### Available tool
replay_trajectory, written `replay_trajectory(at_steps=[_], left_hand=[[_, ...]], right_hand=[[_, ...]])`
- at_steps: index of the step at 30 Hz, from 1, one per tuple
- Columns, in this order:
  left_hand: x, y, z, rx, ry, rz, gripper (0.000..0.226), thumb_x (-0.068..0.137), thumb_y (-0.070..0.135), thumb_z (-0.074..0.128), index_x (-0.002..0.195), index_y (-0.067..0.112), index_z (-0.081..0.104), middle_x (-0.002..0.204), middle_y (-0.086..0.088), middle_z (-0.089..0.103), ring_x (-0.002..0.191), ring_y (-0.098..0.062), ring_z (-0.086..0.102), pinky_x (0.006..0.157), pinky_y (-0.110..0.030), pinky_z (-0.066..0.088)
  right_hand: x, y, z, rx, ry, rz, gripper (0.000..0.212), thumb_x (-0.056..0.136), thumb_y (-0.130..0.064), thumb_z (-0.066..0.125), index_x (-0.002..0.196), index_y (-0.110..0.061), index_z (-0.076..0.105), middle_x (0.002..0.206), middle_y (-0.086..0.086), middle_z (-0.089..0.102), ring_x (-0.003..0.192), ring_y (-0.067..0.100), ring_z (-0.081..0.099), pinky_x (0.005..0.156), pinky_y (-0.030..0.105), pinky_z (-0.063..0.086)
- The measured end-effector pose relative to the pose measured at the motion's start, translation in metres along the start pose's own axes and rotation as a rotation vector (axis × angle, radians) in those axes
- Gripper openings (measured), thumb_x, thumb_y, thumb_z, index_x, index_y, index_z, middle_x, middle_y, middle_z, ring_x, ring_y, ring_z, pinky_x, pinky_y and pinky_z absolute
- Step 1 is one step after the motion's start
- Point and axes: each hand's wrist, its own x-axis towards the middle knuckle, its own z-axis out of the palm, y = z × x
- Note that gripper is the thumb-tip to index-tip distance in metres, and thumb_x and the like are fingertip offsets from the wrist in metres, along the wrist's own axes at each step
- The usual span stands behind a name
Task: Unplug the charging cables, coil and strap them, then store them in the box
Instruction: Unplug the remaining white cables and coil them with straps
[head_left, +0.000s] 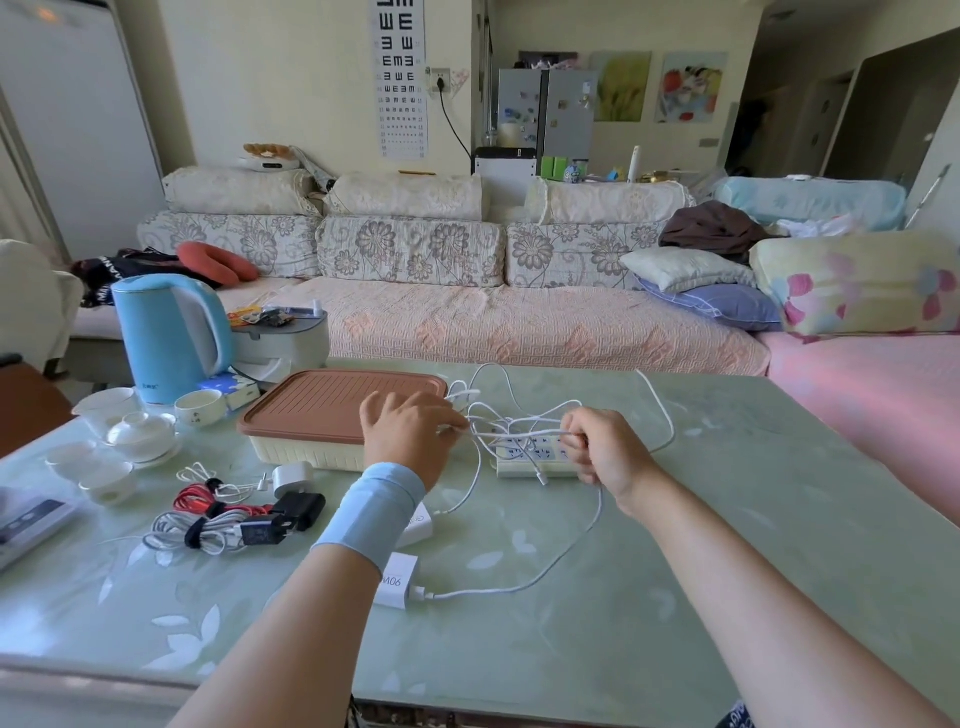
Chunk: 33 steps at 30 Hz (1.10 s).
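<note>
Head view: left hand (410, 431) and right hand (602, 447) fingers both pinching a white cable (514, 433) over the one power strip (524, 460); one charger (397, 582) at its 7 o'clock reads 90W.

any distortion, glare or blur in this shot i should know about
Head view: wide-angle lens bows the table edge and sofa; soft daylight, pale sheen on the tabletop, no hard shadows; left hand, right hand and white cable fairly sharp; far room softer.

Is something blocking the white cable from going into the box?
Yes. The brown lid sits closed on the box, so the white cable held between the left hand and right hand cannot go in until the lid is lifted.
</note>
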Motion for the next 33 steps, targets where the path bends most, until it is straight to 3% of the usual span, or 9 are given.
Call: replay_trajectory(at_steps=[3, 5, 9, 14, 17, 20, 25, 28, 33], left_hand=[[-0.001, 0.002, 0.002, 0.016, -0.024, 0.164, 0.019, 0.092, 0.040, 0.056, 0.102, 0.045, 0.071, 0.119, 0.019, 0.061, 0.114, -0.017, 0.046, 0.106, -0.035, 0.021], [-0.002, 0.009, 0.003, 0.007, -0.058, 0.256, 0.020, 0.092, 0.039, 0.057, 0.105, 0.043, 0.071, 0.116, 0.012, 0.059, 0.113, -0.019, 0.045, 0.096, -0.032, 0.031], [-0.009, 0.031, 0.010, 0.068, -0.074, 0.349, 0.023, 0.092, 0.045, 0.055, 0.109, 0.044, 0.070, 0.112, 0.009, 0.057, 0.112, -0.020, 0.046, 0.095, -0.032, 0.030], [-0.010, 0.030, 0.009, 0.008, -0.044, 0.280, 0.020, 0.090, 0.045, 0.058, 0.106, 0.043, 0.070, 0.112, 0.010, 0.058, 0.111, -0.017, 0.049, 0.091, -0.031, 0.036], [-0.006, 0.020, 0.012, 0.000, -0.070, 0.207, 0.019, 0.088, 0.039, 0.062, 0.106, 0.044, 0.068, 0.114, 0.012, 0.057, 0.113, -0.016, 0.049, 0.092, -0.030, 0.037], [-0.002, 0.007, 0.016, 0.104, -0.070, 0.093, 0.025, 0.089, 0.042, 0.060, 0.112, 0.048, 0.064, 0.121, 0.012, 0.055, 0.117, -0.018, 0.045, 0.098, -0.033, 0.031], [0.001, -0.009, 0.019, 0.100, -0.064, -0.116, 0.020, 0.092, 0.039, 0.054, 0.108, 0.039, 0.067, 0.112, 0.002, 0.059, 0.106, -0.024, 0.050, 0.090, -0.034, 0.036], [0.002, 0.008, 0.008, -0.177, -0.170, -0.301, 0.027, 0.095, 0.030, 0.043, 0.093, 0.016, 0.066, 0.088, -0.004, 0.067, 0.077, -0.027, 0.061, 0.066, -0.029, 0.044], [-0.006, 0.033, -0.001, -1.353, -0.526, -0.761, 0.020, 0.101, 0.018, 0.046, 0.095, 0.003, 0.057, 0.059, -0.004, 0.069, 0.045, -0.017, 0.064, 0.051, -0.025, 0.052]], right_hand=[[0.003, 0.012, -0.005, -0.801, 0.175, 0.039, 0.019, 0.079, -0.029, 0.045, 0.069, -0.023, 0.061, 0.069, 0.007, 0.053, 0.067, 0.024, 0.051, 0.064, 0.031, 0.038], [0.001, 0.021, -0.001, -1.061, 0.206, -0.064, 0.033, 0.085, -0.012, 0.052, 0.112, -0.020, 0.069, 0.112, 0.011, 0.058, 0.109, 0.029, 0.053, 0.090, 0.030, 0.041], [-0.004, 0.016, 0.027, -0.806, 0.137, -0.425, 0.052, 0.081, 0.006, 0.047, 0.129, -0.011, 0.061, 0.121, 0.010, 0.065, 0.115, 0.028, 0.057, 0.102, 0.034, 0.043], [-0.012, 0.015, 0.044, -0.759, 0.077, -0.260, 0.043, 0.095, -0.021, 0.046, 0.138, -0.020, 0.047, 0.121, 0.007, 0.064, 0.116, 0.026, 0.055, 0.090, 0.033, 0.041], [-0.012, 0.003, 0.040, -0.823, 0.212, -0.295, 0.020, 0.089, -0.037, 0.058, 0.105, -0.029, 0.067, 0.090, -0.007, 0.070, 0.091, 0.018, 0.063, 0.077, 0.030, 0.046], [-0.014, 0.000, 0.035, -0.651, 0.038, -0.272, 0.020, 0.085, -0.031, 0.071, 0.067, -0.025, 0.068, 0.048, -0.015, 0.053, 0.050, 0.004, 0.046, 0.054, 0.024, 0.036], [-0.014, -0.004, 0.015, -0.142, -0.203, -0.208, 0.020, 0.090, -0.011, 0.069, 0.070, -0.011, 0.067, 0.047, -0.014, 0.044, 0.046, 0.005, 0.033, 0.050, 0.020, 0.024], [-0.009, 0.002, 0.010, -0.021, -0.246, -0.199, 0.021, 0.091, -0.011, 0.068, 0.070, -0.013, 0.067, 0.051, 0.000, 0.040, 0.050, 0.015, 0.030, 0.055, 0.033, 0.022], [-0.011, 0.003, 0.010, -0.163, -0.452, -0.152, 0.015, 0.085, -0.018, 0.071, 0.070, -0.017, 0.068, 0.054, 0.007, 0.047, 0.051, 0.015, 0.039, 0.054, 0.024, 0.032]])
